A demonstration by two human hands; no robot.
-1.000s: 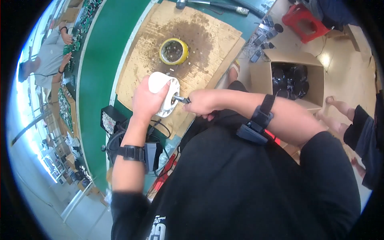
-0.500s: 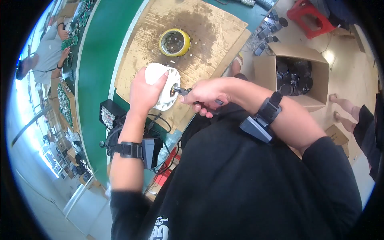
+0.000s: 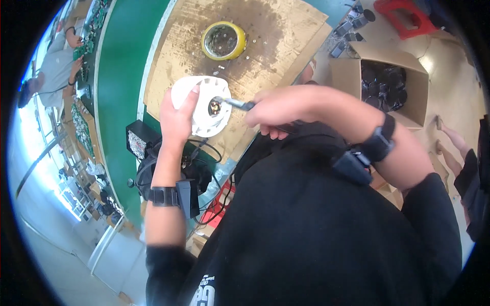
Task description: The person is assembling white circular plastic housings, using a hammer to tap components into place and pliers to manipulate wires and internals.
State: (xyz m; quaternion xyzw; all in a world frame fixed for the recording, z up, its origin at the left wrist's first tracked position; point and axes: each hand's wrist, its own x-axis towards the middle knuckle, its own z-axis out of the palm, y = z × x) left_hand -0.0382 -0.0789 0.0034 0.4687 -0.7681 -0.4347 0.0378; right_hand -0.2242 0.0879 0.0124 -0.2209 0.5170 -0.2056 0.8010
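Observation:
My left hand (image 3: pixel 176 120) is closed around the side of a round white plastic housing (image 3: pixel 203 121), thumb on its rim. The housing is tilted so that its central hole shows, with brass-coloured metal pieces (image 3: pixel 215 108) inside. In my right hand (image 3: pixel 280 108) is a pair of pliers (image 3: pixel 238 103), gripped by dark handles that the fingers partly hide. The pliers' metal jaws point left at the edge of the hole; whether they pinch anything cannot be made out. Beyond the housing stands a yellow round container (image 3: pixel 241 47) with small metal bits in it.
Stained cardboard (image 3: pixel 278 66) with scattered small metal parts covers the green bench (image 3: pixel 120 76). A black box of small parts (image 3: pixel 137 145) and cables sit left. On the right are a carton (image 3: pixel 344 79) of black round pieces and a red stool (image 3: pixel 403 23). Other people are nearby.
The pliers have drawn back to the right, and more of their jaws shows. The housing has turned so its hole is more visible. My right forearm has shifted right.

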